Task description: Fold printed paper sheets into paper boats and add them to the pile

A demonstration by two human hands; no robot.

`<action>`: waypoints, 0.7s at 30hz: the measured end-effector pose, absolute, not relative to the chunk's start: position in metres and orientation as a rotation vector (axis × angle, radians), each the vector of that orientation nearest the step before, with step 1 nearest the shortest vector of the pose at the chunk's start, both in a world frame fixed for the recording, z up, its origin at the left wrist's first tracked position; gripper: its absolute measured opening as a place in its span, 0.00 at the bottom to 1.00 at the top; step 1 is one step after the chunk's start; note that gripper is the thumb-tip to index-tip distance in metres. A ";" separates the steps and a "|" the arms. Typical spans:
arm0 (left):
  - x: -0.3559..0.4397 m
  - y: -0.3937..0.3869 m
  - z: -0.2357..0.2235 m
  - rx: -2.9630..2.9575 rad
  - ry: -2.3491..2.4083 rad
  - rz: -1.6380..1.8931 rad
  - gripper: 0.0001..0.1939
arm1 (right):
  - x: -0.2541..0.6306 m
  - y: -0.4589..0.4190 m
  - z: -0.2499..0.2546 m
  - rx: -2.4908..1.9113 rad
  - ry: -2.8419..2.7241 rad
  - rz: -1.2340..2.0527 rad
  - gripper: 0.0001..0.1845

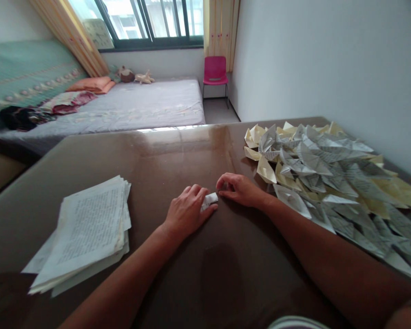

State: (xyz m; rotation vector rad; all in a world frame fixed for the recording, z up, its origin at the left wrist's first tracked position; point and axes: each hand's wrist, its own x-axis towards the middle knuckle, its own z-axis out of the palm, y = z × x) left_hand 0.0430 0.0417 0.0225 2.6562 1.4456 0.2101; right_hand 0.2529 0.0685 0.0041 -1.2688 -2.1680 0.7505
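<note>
A small folded piece of printed white paper (210, 199) lies on the brown table in front of me. My left hand (188, 208) is closed on it, fingers over the top and thumb along the near side, hiding its left part. Just to the right is my right hand (241, 189), its fingers loosely curled and slightly apart from the thumb. I see nothing in it, and its fingertips are close to the paper's right end; whether they touch it I cannot tell.
A stack of printed sheets (89, 224) lies on the table (178, 160) at left. Many folded paper boats (315, 160), white and cream, are heaped at right beside the wall. Beyond the table are a bed (164, 103) and a pink chair (215, 71).
</note>
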 end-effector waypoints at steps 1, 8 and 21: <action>0.046 0.040 0.024 2.654 1.492 0.198 0.17 | 0.252 0.068 0.004 -1.284 -2.166 0.753 0.06; 0.053 0.039 0.026 2.638 1.541 0.180 0.11 | 0.255 0.068 0.006 -1.215 -2.186 0.796 0.03; 0.035 0.060 0.012 2.437 1.416 0.431 0.09 | 0.259 0.067 0.010 -1.030 -2.342 0.868 0.15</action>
